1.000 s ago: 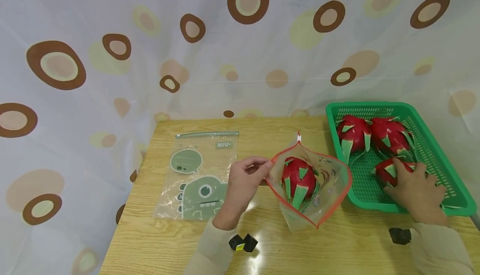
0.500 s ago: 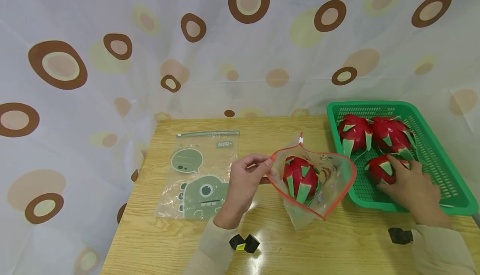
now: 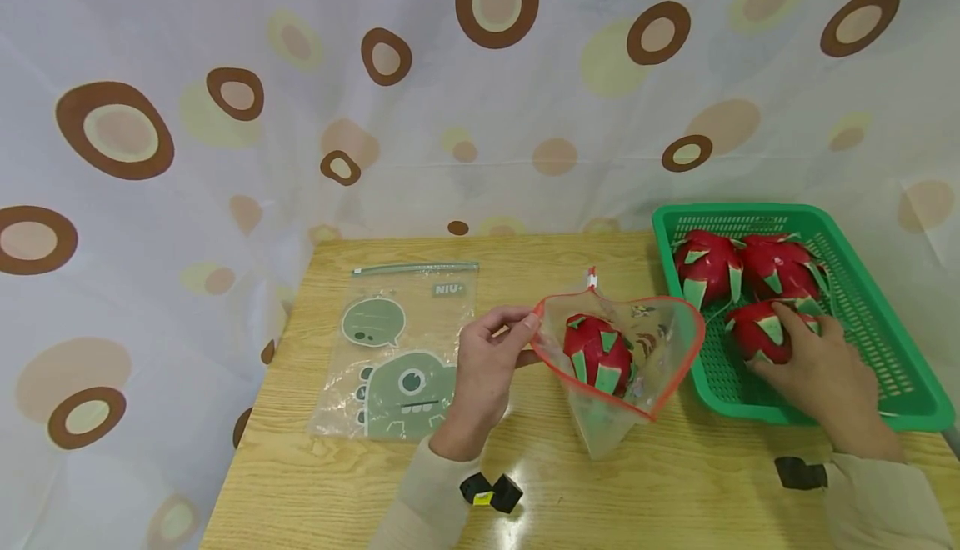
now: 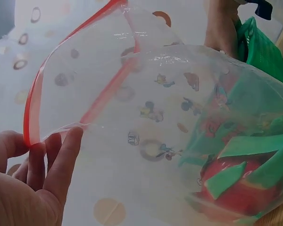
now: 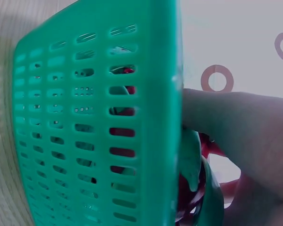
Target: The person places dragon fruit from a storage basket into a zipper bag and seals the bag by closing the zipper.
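My left hand [image 3: 487, 367] pinches the red-edged rim of a clear zip bag [image 3: 660, 317] between thumb and fingers, as the left wrist view also shows. The bag's mouth gapes wide, and one dragon fruit [image 3: 597, 354] with green scales lies inside. Over the green basket [image 3: 918, 404] my right hand [image 3: 825, 375] grips another dragon fruit [image 3: 757, 332], thumb and fingers curled round it. In the right wrist view the basket wall [image 5: 85, 117] hides most of that fruit. Two more dragon fruits [image 3: 708, 267] sit at the basket's far end.
A second clear zip bag [image 3: 405, 350] with a green cartoon print lies flat on the wooden table [image 3: 300, 492], left of my left hand. Behind the table hangs a white cloth [image 3: 510, 117] with brown circles.
My right hand has shifted slightly left in the basket, and the dragon fruit under it has moved left and up a little. The held bag's mouth has tilted and swayed slightly.
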Tool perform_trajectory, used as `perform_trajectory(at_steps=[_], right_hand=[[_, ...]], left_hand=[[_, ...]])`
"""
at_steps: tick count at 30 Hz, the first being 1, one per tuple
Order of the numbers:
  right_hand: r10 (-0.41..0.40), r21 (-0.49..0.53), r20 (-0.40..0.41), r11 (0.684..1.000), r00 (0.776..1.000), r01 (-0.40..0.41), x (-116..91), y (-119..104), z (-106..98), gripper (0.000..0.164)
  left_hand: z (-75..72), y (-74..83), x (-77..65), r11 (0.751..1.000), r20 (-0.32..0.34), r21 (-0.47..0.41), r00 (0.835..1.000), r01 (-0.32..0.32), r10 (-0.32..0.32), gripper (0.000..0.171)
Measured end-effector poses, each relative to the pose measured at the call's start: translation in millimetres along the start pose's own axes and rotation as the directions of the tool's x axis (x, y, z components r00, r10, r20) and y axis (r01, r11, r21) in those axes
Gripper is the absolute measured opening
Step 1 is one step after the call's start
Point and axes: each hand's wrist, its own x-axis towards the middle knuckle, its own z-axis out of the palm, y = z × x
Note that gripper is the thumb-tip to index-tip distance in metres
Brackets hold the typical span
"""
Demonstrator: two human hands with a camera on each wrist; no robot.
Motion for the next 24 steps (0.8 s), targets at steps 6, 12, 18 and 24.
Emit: perform_trajectory(at_steps=[6,12,18,24], right_hand=[[0.006,0.012,-0.012,1.0,1.0,-0.006,0,-3,-4,0.09],[-0.02,0.035,-0.022,0.999,1.0,0.021,-2,-8,-9,0.093],[-0.028,0.042,-0.041,0.999,0.999,0.03,-3,-17,-16,0.093],[-0.017,0.055,-0.059,0.998,0.998,0.021,-5,-24,-22,0.095]], left_hand=[[0.6,0.2,-0.8,1.0,0.027,0.003,1.0,0.003,-0.004,0.023],[1.5,1.3,-1.2,0.999,0.043,0.03,0.999,0.017,-0.018,0.023],[1.3,0.2,-1.0,0.998,0.048,0.055,0.999,0.018,-0.021,0.022],[0.9,-0.6,-0.5,0.997,0.064,0.073,0.997,0.03,-0.035,0.021]])
